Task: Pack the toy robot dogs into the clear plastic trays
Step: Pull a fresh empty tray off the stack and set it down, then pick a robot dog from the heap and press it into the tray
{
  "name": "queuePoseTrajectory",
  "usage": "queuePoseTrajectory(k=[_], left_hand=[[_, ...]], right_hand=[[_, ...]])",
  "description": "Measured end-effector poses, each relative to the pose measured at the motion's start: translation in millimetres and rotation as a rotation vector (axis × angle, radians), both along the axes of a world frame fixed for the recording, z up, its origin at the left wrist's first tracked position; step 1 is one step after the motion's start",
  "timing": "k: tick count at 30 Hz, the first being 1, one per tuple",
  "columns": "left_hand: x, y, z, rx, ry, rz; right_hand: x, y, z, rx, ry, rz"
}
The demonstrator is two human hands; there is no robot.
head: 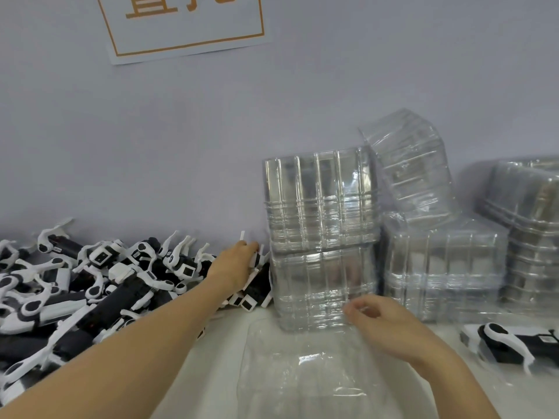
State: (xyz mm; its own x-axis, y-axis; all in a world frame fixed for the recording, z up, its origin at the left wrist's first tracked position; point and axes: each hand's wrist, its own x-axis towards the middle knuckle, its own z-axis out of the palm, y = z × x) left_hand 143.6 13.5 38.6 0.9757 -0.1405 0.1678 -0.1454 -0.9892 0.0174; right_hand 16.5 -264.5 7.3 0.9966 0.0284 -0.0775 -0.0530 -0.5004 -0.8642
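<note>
Reaching my left hand (239, 264) into the dog pile (90, 276) at frame left, fingers curled round one toy; my right hand (390, 325) hovers loosely curled above the open tray (302, 373), bottom centre. Next I'd lift and seat it.

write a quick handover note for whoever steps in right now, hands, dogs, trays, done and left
Left hand: reached into the dog pile, fingers curled on a dog at its right edge.
Right hand: loosely curled over the empty tray in front, holding nothing clear.
Tray stacks stand behind it against the wall.
One dog lies apart at the far right.
Done: a tray is set out.
Left: lift the dog, seat it in the tray, then work through the pile.
</note>
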Motion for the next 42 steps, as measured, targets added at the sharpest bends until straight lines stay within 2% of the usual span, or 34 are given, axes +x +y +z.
queuePoseTrajectory(k=[3, 8, 13, 18, 22, 25, 28, 32, 38, 42], left_hand=[[1.3, 6.7, -1.8, -0.087, -0.066, -0.003], [-2.6, 16.6, 11.9, -0.42, -0.313, 0.081], [-12.5, 13.8, 47.3, -0.755, -0.462, 0.139], [-49.2, -0.7, 62.9, -1.249, -0.578, 0.292], [-98.4, -15.7, 61.3, -1.694, -0.678, 0.405], [-133.1, -25.0, 52.1, -1.874, -0.67, 0.387], [-156.1, -33.7, 39.1, -1.913, -0.603, 0.355], [-161.7, -41.6, 28.8, -1.853, -0.487, 0.269], [-157.3, -46.1, 24.1, -1.644, -0.359, 0.068], [-153.9, -45.1, 30.3, -1.512, -0.291, 0.018]], right_hand=[[0.8, -1.2, 0.9, 0.033, -0.052, -0.03], [2.0, -2.3, 0.2, 0.08, -0.092, -0.06], [1.7, -1.7, 0.9, 0.086, -0.111, -0.055], [1.1, -1.5, 3.8, 0.115, -0.165, -0.073], [0.5, 2.5, 12.1, 0.14, -0.346, -0.127], [-4.9, 6.0, 24.0, 0.207, -0.435, -0.102], [-12.0, 15.0, 36.5, 0.27, -0.522, -0.051], [-19.4, 35.0, 50.4, 0.237, -0.608, 0.047], [-24.3, 52.6, 52.9, 0.07, -0.66, 0.211], [-18.8, 58.3, 46.9, -0.075, -0.708, 0.204]])
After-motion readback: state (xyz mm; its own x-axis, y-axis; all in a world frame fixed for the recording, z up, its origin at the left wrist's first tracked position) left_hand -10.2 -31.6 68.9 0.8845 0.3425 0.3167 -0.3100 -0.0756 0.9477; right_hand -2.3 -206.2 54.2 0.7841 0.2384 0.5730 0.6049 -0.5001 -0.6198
